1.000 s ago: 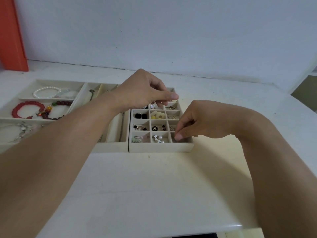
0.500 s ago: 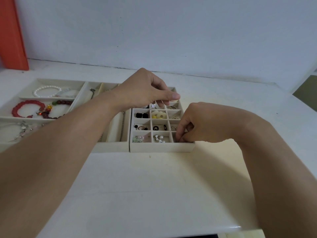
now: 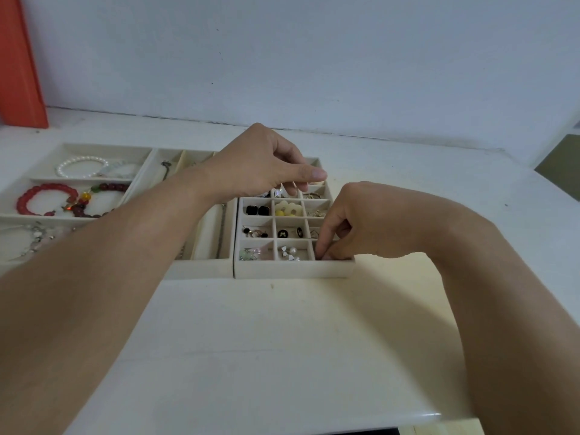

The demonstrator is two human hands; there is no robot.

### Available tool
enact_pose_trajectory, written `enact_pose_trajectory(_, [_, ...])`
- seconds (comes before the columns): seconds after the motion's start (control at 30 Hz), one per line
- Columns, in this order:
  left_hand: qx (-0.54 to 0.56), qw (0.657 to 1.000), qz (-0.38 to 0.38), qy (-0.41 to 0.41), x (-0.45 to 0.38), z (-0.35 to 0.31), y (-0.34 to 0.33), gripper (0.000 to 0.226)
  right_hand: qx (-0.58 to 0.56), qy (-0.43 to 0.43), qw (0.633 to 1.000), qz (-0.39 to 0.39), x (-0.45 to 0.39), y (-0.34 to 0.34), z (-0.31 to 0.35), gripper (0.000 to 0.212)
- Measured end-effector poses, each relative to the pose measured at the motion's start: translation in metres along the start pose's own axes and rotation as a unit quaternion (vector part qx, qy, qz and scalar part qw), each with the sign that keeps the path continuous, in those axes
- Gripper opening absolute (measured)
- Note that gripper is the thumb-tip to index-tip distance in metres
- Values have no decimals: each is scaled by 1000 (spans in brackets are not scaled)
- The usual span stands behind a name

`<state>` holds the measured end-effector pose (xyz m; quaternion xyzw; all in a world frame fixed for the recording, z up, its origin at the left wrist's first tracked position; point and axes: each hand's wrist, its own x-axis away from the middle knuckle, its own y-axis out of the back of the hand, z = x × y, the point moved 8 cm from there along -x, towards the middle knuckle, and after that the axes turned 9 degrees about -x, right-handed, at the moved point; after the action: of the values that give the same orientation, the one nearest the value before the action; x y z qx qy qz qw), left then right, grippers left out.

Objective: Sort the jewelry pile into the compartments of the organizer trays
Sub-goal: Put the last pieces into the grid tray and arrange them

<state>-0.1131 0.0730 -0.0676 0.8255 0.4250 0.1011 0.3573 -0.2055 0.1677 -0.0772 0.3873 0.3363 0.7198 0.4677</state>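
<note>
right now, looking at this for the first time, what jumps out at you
Two bare forearms reach in over a white table. The right hand dips its fingertips into the near right compartment of a small grid tray of earrings, while the left hand hovers curled over the tray's far rows. Far left, a red bead bracelet stands out in a wider tray.

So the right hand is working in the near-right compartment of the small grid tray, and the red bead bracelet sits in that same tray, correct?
Not quite. The head view shows the right hand at the near-right compartment of the small grid tray, but the red bead bracelet lies in the large tray far to the left, in its middle compartment.
</note>
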Motion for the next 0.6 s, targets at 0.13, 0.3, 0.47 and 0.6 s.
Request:
enact_pose_trajectory(0.13, [2,1000,2,1,0,1,0,29,15,-6,1000,0,0,-3,0,23])
enact_pose_trajectory(0.3, [2,1000,2,0,1,0,0,28,20,-15,999,-29,-3,-1,-4,14])
enact_pose_trajectory(0.47, [-5,1000,7,6,1,0,0,29,1,-6,999,-42,-2,3,-4,11])
enact_pose_trajectory(0.6, [-7,1000,4,3,1,0,1,31,-30,-3,996,-89,3,23,-11,11])
